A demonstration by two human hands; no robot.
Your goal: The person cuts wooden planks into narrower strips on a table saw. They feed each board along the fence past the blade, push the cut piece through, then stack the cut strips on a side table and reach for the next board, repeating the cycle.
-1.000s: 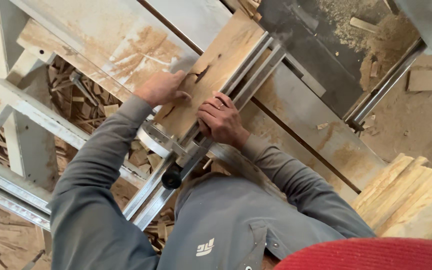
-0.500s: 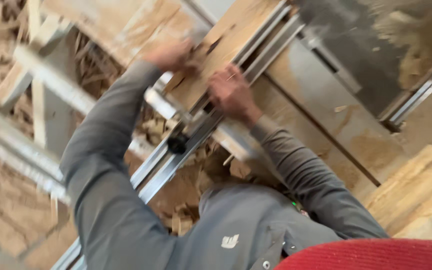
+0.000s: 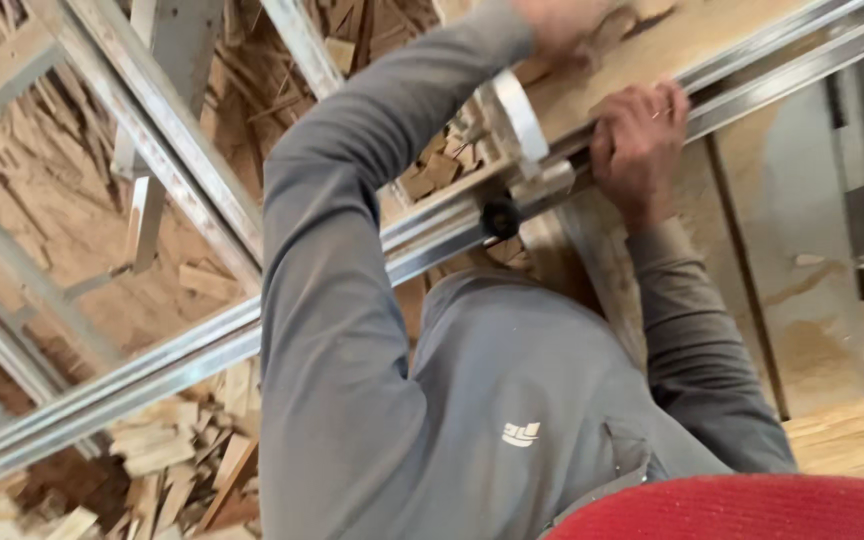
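Wooden board (image 3: 672, 50): pale, dusty, lay flat on the sliding carriage at the top of the view, its near edge against the metal guide rail (image 3: 252, 335).

Left hand (image 3: 562, 20): blurred and partly cut off by the frame's top edge; it rested on the board beyond the rail. Whether its fingers were spread or closed could not be told.

Right hand (image 3: 640, 140): fingers curled together, pressed down at the board's near edge, touching the rail.

Black knob (image 3: 500, 215): sat on the rail, just left of the right hand.

Wood offcuts (image 3: 167, 450): heaped on the floor below the rail.

Grey sleeves: both reached up across the rail.
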